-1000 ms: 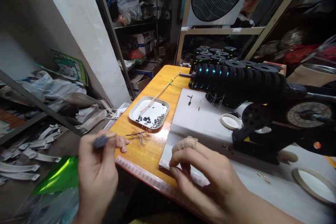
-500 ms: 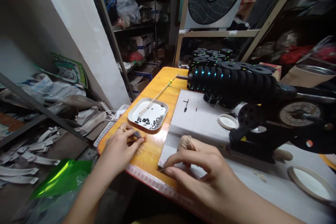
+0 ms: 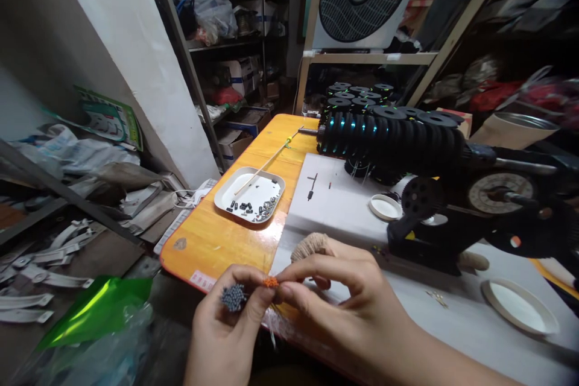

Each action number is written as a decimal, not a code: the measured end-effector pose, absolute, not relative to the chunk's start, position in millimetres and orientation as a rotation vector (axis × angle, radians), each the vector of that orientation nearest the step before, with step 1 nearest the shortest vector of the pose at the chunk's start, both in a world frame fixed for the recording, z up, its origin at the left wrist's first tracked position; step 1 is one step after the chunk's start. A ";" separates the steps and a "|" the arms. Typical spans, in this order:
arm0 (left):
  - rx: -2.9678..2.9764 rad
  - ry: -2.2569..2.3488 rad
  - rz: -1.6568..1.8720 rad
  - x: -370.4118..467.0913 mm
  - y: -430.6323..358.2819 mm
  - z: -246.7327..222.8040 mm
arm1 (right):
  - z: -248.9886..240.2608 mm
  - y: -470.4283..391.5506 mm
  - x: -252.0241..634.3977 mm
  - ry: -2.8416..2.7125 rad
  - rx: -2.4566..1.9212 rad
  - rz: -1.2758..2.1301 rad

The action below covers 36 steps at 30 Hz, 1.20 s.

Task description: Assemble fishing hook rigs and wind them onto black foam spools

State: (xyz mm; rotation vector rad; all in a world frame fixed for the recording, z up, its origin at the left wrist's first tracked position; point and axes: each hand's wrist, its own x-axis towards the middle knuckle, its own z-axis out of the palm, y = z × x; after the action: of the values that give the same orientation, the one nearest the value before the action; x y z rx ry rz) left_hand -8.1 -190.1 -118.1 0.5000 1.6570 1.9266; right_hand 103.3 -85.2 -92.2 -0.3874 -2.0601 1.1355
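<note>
My left hand (image 3: 233, 319) is closed around a bundle of thin strands with grey ends (image 3: 233, 297), seen end-on in the palm. Between its thumb and forefinger sits a smaller bundle with orange ends (image 3: 271, 282). My right hand (image 3: 344, 295) has thumb and forefinger pinched together against the orange ends; whatever is between those fingertips is too small to make out. Ribbed beige wrapping (image 3: 310, 245) covers one of its other fingers. Fine pale strands (image 3: 272, 338) hang below the left thumb. Both hands meet above the table's front edge.
A white tray (image 3: 221, 200) with small black and metal parts and a thin stick (image 3: 266, 167) lies on the yellow table (image 3: 199, 247). A black machine with a ribbed roller (image 3: 389, 136) stands right, near round dishes (image 3: 385, 207). A box fan (image 3: 362, 0) is behind.
My left hand has moved right and toward me, bringing its bundles up to my right fingertips. The hands were apart before and now touch. The view has shifted slightly.
</note>
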 end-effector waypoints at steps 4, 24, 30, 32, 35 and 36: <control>0.396 1.572 1.958 -1.8 -188.1 -116.2 | -95.0 -88.5 105.6 -2.066 -0.386 1.120; 0.398 1.662 1.941 -12.3 -199.5 -118.8 | -93.8 -77.0 109.7 -2.350 -0.207 0.707; 0.457 1.638 1.903 -10.1 -197.9 -118.6 | -90.4 -78.1 110.7 -2.283 -0.174 0.859; 0.454 1.608 1.912 -8.1 -196.5 -117.4 | -90.1 -78.7 110.4 -2.265 -0.197 0.963; 0.442 1.614 1.940 -3.6 -194.2 -117.8 | -90.1 -80.6 109.2 -2.218 -0.254 1.067; 0.432 1.615 1.953 -1.7 -193.3 -119.1 | -90.2 -81.8 108.6 -2.200 -0.275 1.089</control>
State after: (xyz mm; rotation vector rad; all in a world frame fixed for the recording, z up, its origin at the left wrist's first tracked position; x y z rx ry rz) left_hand -1.7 -193.3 -119.1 0.4316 1.6153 1.9531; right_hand 108.6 -81.8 -90.2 -0.2753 -2.1998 1.0892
